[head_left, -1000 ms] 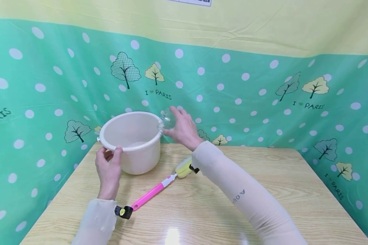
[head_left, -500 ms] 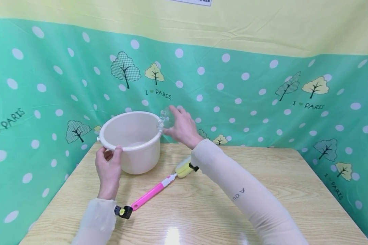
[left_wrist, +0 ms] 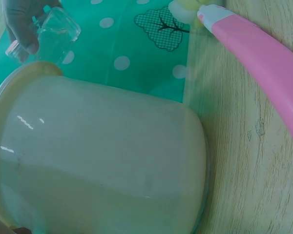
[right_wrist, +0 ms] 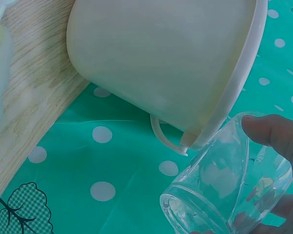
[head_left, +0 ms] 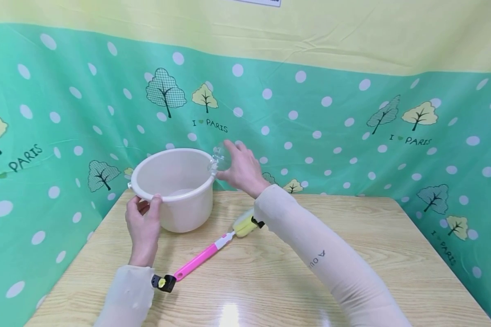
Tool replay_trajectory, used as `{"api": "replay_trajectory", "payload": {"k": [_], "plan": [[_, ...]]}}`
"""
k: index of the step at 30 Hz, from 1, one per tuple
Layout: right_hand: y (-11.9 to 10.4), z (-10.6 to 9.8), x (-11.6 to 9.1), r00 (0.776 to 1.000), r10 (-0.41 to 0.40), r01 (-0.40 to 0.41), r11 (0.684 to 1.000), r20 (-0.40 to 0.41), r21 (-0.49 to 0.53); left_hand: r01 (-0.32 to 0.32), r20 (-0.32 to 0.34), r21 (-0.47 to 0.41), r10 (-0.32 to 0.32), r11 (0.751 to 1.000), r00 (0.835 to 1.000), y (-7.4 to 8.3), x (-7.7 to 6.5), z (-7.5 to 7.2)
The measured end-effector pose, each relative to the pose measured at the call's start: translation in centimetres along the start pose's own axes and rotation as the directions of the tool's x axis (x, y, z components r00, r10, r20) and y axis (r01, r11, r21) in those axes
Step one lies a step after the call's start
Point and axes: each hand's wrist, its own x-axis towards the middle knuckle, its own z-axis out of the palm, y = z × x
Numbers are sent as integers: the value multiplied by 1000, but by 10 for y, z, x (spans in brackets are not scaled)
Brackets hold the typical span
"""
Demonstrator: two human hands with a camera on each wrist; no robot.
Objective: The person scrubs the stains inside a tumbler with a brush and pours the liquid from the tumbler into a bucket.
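A cream plastic bucket (head_left: pixel 188 210) stands upright on the table at the back left. My left hand (head_left: pixel 142 227) grips its near rim, thumb outside and the other fingers partly hidden under the rim. My right hand (head_left: pixel 247 171) holds a clear cup (head_left: pixel 219 159) tipped on its side, mouth toward the bucket, at the right part of the rim. In the right wrist view the cup (right_wrist: pixel 212 178) is see-through with a thick base, and the thumb presses on its wall. Past the bucket's side, the left wrist view also shows the cup (left_wrist: pixel 58 34).
A sponge brush with a pink handle (head_left: pixel 198 261) and a yellow head (head_left: pixel 242 226) lies on the wooden table (head_left: pixel 294 272), in front of the bucket. A green dotted curtain (head_left: pixel 335 150) hangs close behind the table. The bucket's bail handle (right_wrist: pixel 161 134) hangs at its far side.
Both hands and the bucket keep almost the same places. The clear cup has turned slightly in my right hand. At the left, the curtain's print has shifted to the right.
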Motion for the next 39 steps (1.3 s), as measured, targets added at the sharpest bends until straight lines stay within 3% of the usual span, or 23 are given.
{"api": "replay_trajectory", "payload": {"k": [39], "plan": [[-7,-5,3,999,2,2,997,43,-76,13,-8,-18,-13,1000,1000,-2,2,0]]}}
